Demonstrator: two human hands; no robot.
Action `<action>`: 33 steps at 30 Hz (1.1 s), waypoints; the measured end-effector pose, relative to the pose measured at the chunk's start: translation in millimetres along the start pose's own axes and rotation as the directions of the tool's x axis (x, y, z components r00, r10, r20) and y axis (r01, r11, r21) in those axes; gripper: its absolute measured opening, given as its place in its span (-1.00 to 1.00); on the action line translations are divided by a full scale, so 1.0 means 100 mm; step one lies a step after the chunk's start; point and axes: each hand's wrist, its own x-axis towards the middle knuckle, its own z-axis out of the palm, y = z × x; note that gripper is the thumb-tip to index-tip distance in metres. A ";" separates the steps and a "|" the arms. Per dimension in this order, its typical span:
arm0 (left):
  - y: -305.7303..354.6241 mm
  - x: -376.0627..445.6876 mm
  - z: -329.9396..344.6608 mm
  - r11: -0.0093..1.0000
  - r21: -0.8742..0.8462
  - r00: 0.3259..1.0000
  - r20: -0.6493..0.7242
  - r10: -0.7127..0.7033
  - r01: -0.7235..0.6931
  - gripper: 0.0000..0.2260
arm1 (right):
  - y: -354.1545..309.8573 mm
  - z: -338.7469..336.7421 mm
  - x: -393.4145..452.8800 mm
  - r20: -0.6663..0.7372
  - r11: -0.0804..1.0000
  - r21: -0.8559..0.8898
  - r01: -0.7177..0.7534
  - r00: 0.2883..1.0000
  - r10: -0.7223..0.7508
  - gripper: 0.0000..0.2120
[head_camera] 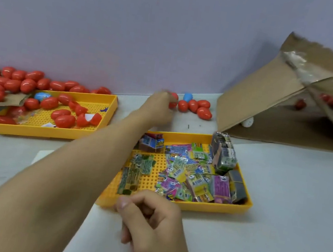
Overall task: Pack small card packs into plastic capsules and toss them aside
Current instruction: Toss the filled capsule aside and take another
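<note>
- Reaching far out, my left hand (159, 106) is at the small cluster of red capsules (193, 107) by the wall; motion blur hides the fingers, so I cannot tell whether that grip is wide, narrow or holding a capsule.
- One red capsule sits right at the blurred fingertips, touching or nearly so; a blue capsule (187, 97) lies just beyond it.
- My right hand (149, 214) rests near me at the front edge of the card tray (213, 210); its grip is loosely curled, thumb against forefinger, and I see nothing held in it.
- The card packs (189, 171) lie loose in that tray, just ahead of the right grip, with a wrapped bundle (223, 153) at the far corner.
- Off to the left of the outstretched grip, a second yellow tray (40, 130) holds empty capsules, some split into halves.
- I judge this as the toss-aside step, a filled capsule joining the done cluster.
- Next calls for fetching an empty capsule from the second tray and pinching one pack from the card tray; the packs overlap, so I must take care to lift only one.
</note>
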 end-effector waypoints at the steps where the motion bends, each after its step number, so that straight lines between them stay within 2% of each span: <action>1: -0.01 0.06 0.07 0.999 0.046 1.000 0.000 0.020 -0.020 -0.68 | -0.01 0.00 0.00 -0.005 1.000 0.002 -0.014 1.000 0.014 -0.78; 4: -0.07 0.18 0.16 0.992 0.120 0.996 -0.072 0.052 -0.043 -0.77 | 0.02 -0.02 0.01 -0.023 0.999 -0.008 -0.041 0.999 0.041 -0.72; 7: -0.13 0.16 0.15 0.992 0.123 0.994 -0.105 0.021 -0.008 -0.75 | 0.02 -0.03 0.01 -0.028 0.999 -0.025 -0.033 0.999 0.032 -0.71; 10: -0.10 0.06 0.06 1.000 0.009 0.980 -0.199 0.001 0.000 -0.74 | 0.01 -0.04 0.02 -0.024 1.000 -0.028 -0.005 1.000 0.004 -0.76; 13: 0.07 -0.17 -0.15 0.981 -0.183 0.967 -0.256 0.019 -0.068 -0.68 | 0.03 -0.04 0.04 -0.010 0.999 -0.015 0.035 0.999 -0.035 -0.79; 16: 0.25 -0.67 -0.39 0.879 -0.466 0.963 -0.267 -0.030 -0.102 -0.62 | 0.00 -0.07 0.04 0.020 0.997 0.033 0.074 0.997 -0.075 -0.79; 20: 0.37 -1.54 -0.59 0.718 -0.663 0.951 -0.309 -0.003 -0.213 -0.63 | -0.01 -0.06 0.04 -0.030 0.985 0.170 0.038 0.999 -0.033 -0.56; 24: 0.32 -2.21 -0.62 0.614 -0.721 0.910 -0.414 -0.010 -0.321 -0.67 | -0.01 -0.07 0.01 -0.086 0.978 0.206 0.024 0.996 -0.006 -0.43; 28: 0.20 -2.70 -0.46 0.605 -0.747 0.924 -0.380 -0.048 -0.276 -0.63 | -0.06 -0.09 -0.06 -0.096 0.979 0.203 0.032 0.995 -0.012 -0.50; 31: 0.17 -2.85 -0.43 0.568 -0.779 0.932 -0.357 -0.057 -0.264 -0.65 | -0.09 -0.09 -0.12 -0.038 0.996 0.085 0.002 0.999 0.001 -0.54; 33: 0.15 -2.85 -0.44 0.581 -0.761 0.931 -0.366 -0.018 -0.288 -0.64 | -0.10 -0.09 -0.14 0.011 1.000 -0.014 -0.001 1.000 0.001 -0.59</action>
